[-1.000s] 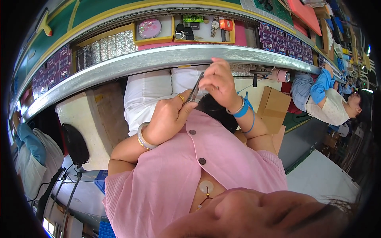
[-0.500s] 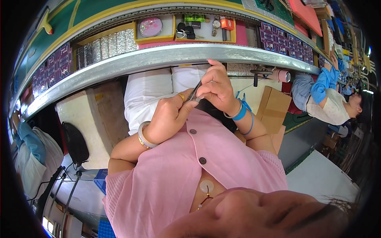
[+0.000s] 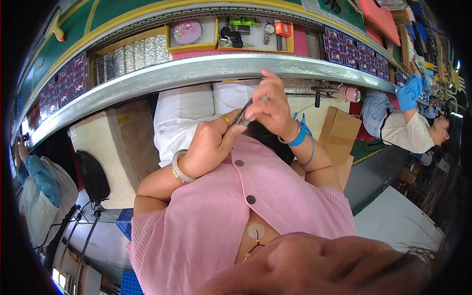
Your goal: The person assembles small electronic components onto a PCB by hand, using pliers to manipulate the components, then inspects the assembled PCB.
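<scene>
My left hand (image 3: 209,146) is closed, its thumb and forefinger pinching a slim dark metal tool (image 3: 242,116) that resembles tweezers. From that pinch the tool slants up to the fingers of my right hand (image 3: 270,109). Those fingers are curled, with the thumb pressed in beside the tool and one fingertip raised; whatever lies between them is hidden. Both hands are held above my lap, in front of my pink buttoned top (image 3: 206,216) and just short of the metal rail (image 3: 206,69).
Beyond the rail are purple circuit boards (image 3: 356,51), silvery wrapped pieces (image 3: 132,56) and a yellow tray (image 3: 255,49) with keys and a watch. A cardboard box (image 3: 339,132) stands at right. Co-workers sit on both sides, one in blue sleeves (image 3: 409,93) at right.
My right hand has shifted slightly and its fingers have turned a little; my left hand stays in place. The co-worker at right has moved a blue-sleeved arm.
</scene>
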Action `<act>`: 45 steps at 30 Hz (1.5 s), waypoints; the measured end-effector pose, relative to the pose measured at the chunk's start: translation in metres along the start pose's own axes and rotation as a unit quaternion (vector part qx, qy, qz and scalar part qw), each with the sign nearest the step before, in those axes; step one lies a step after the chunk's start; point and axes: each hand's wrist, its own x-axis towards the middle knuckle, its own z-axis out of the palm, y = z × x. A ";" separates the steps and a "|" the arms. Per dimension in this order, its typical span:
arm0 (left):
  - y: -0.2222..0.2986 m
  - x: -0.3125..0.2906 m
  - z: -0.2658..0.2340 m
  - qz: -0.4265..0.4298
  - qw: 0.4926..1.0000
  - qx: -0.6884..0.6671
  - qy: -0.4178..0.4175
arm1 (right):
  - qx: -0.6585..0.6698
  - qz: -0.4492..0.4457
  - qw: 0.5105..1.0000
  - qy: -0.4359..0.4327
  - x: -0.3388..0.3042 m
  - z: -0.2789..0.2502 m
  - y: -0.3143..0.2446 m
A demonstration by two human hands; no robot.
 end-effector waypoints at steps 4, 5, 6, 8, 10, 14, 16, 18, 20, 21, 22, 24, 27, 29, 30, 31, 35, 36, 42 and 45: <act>-0.003 -0.001 0.001 0.011 1.000 0.006 0.001 | 0.000 0.034 0.999 0.005 -0.003 -0.002 0.006; -0.003 0.000 0.001 0.010 1.000 0.006 0.001 | 0.001 0.035 0.999 0.005 -0.001 -0.001 0.004; -0.002 0.001 0.002 0.026 1.000 0.008 0.009 | 0.013 0.025 1.000 -0.003 0.001 -0.001 0.003; 0.000 0.002 0.001 0.044 0.999 0.009 0.014 | 0.005 0.025 1.000 -0.012 0.001 -0.004 0.008; 0.002 0.000 -0.001 0.005 1.000 0.011 0.003 | 0.006 0.040 0.999 -0.004 -0.003 -0.002 0.009; 0.005 -0.001 0.000 0.027 1.000 -0.002 0.013 | 0.019 0.039 0.999 -0.005 -0.001 -0.003 0.005; 0.006 -0.001 0.000 0.016 1.000 0.021 0.009 | 0.025 0.044 0.999 0.001 -0.001 -0.004 0.006; 0.005 -0.002 0.001 0.026 0.999 0.020 0.015 | 0.035 0.044 0.998 -0.011 0.000 -0.003 -0.002; 0.006 -0.004 0.002 0.034 0.999 0.019 0.018 | 0.046 0.047 0.998 -0.023 -0.001 -0.004 -0.005; 0.007 -0.004 0.001 0.035 0.999 0.029 0.022 | 0.025 0.035 0.999 -0.017 0.000 -0.006 -0.001; 0.008 -0.002 0.000 0.037 0.998 0.038 0.027 | 0.004 0.022 1.000 -0.012 0.002 -0.007 0.003; 0.003 -0.003 0.001 0.047 0.998 0.034 0.038 | 0.006 0.029 0.999 -0.012 0.001 -0.005 0.003; 0.003 -0.004 0.001 0.059 0.996 0.040 0.044 | 0.020 0.029 0.999 -0.030 0.002 -0.004 -0.007; 0.005 -0.003 0.000 0.065 0.995 0.053 0.046 | -0.055 0.001 0.998 -0.006 0.006 -0.008 0.001; 0.006 -0.004 -0.001 0.054 0.996 0.056 0.046 | -0.072 0.006 0.997 0.004 0.006 -0.009 0.003; 0.007 -0.005 -0.001 0.043 0.996 0.060 0.047 | -0.072 0.006 0.997 0.004 0.005 -0.007 -0.001; 0.004 -0.005 0.001 0.059 0.995 0.046 0.059 | -0.092 -0.029 0.995 -0.014 0.007 -0.007 -0.016; 0.005 -0.006 0.000 0.057 0.995 0.065 0.058 | -0.132 -0.019 0.991 0.002 0.009 -0.008 -0.011; 0.005 -0.005 -0.002 0.049 0.996 0.070 0.042 | -0.170 -0.053 0.984 0.018 0.008 -0.004 -0.014; 0.005 -0.003 -0.003 0.048 0.996 0.066 0.042 | -0.204 -0.048 0.978 0.021 0.006 -0.004 -0.007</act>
